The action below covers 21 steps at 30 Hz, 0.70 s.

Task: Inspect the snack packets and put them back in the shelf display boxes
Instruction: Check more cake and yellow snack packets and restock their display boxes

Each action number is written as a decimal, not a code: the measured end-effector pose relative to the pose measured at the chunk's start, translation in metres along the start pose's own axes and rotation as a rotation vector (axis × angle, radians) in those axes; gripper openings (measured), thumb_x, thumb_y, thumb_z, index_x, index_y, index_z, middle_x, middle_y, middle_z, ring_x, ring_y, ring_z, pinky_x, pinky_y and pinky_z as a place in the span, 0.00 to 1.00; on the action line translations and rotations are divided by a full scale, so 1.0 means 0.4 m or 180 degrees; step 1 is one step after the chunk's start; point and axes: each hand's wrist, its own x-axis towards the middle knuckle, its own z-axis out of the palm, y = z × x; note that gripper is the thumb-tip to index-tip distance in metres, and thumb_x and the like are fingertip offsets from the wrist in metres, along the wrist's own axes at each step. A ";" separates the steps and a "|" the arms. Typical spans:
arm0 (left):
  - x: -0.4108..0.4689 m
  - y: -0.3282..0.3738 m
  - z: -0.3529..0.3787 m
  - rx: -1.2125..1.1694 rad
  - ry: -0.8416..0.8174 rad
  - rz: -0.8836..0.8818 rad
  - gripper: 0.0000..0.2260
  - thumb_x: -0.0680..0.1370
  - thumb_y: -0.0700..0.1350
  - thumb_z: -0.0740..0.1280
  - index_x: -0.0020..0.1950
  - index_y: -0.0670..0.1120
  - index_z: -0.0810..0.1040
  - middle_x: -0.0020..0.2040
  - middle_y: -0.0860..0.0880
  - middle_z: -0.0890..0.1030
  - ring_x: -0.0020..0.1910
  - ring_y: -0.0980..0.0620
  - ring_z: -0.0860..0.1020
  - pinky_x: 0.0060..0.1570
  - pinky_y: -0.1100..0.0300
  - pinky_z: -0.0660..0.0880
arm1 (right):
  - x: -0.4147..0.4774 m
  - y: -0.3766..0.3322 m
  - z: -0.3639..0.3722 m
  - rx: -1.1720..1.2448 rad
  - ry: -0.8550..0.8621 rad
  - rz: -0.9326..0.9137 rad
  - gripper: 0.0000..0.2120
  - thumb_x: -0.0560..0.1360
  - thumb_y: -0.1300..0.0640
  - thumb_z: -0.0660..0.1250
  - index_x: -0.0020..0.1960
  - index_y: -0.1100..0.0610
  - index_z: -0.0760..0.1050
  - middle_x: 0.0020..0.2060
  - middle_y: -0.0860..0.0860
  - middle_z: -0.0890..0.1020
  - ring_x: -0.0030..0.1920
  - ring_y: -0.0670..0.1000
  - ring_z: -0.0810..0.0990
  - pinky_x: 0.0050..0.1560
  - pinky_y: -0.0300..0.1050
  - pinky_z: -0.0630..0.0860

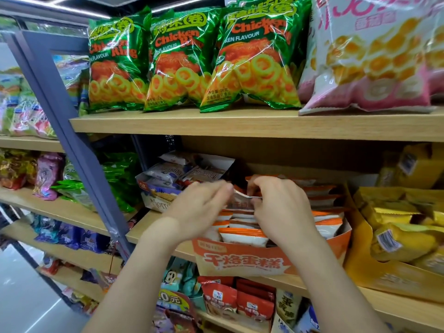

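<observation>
An orange display box (271,259) stands on the middle wooden shelf, filled with several orange-and-white snack packets (242,235) standing on edge. Both my hands are over the box. My right hand (278,207) pinches the top of one orange-and-white packet (240,200) among the rows. My left hand (199,207) reaches in from the left, its fingers extended and blurred, fingertips touching the same packet's left edge. Most of that packet is hidden by my hands.
A white and purple box of wafer packets (165,186) sits left of the orange box. A yellow box of gold packets (396,236) stands to the right. Green chicken-ring bags (182,61) and a pink bag (370,56) fill the shelf above. A grey slanted post (72,145) stands at left.
</observation>
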 end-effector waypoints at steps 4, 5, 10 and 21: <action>0.049 -0.019 -0.028 -0.0049 0.0619 -0.0477 0.04 0.80 0.45 0.64 0.45 0.50 0.76 0.42 0.54 0.79 0.44 0.54 0.79 0.41 0.59 0.74 | 0.016 -0.002 0.003 -0.0064 -0.0218 0.0139 0.10 0.77 0.58 0.67 0.57 0.49 0.77 0.49 0.49 0.82 0.51 0.53 0.80 0.47 0.43 0.75; 0.061 -0.031 -0.025 0.0020 0.0423 -0.0629 0.02 0.79 0.45 0.65 0.49 0.48 0.77 0.43 0.52 0.80 0.45 0.51 0.80 0.41 0.58 0.75 | 0.018 -0.004 0.003 -0.0069 -0.0283 0.0157 0.10 0.78 0.59 0.67 0.58 0.50 0.77 0.51 0.50 0.82 0.53 0.53 0.80 0.50 0.44 0.76; 0.066 -0.061 -0.020 -0.0083 0.0099 -0.0722 0.06 0.79 0.43 0.67 0.45 0.46 0.83 0.41 0.48 0.85 0.40 0.50 0.83 0.44 0.50 0.81 | 0.022 -0.005 0.009 -0.0151 -0.0673 0.0061 0.10 0.80 0.61 0.61 0.57 0.53 0.78 0.52 0.52 0.82 0.54 0.55 0.79 0.51 0.48 0.77; -0.029 0.026 0.009 0.1018 -0.0312 -0.0050 0.22 0.84 0.58 0.48 0.77 0.58 0.61 0.77 0.56 0.65 0.76 0.54 0.60 0.75 0.53 0.57 | -0.067 -0.039 -0.007 -0.0528 -0.1369 -0.0476 0.24 0.83 0.48 0.45 0.76 0.55 0.60 0.73 0.51 0.67 0.73 0.50 0.63 0.75 0.52 0.55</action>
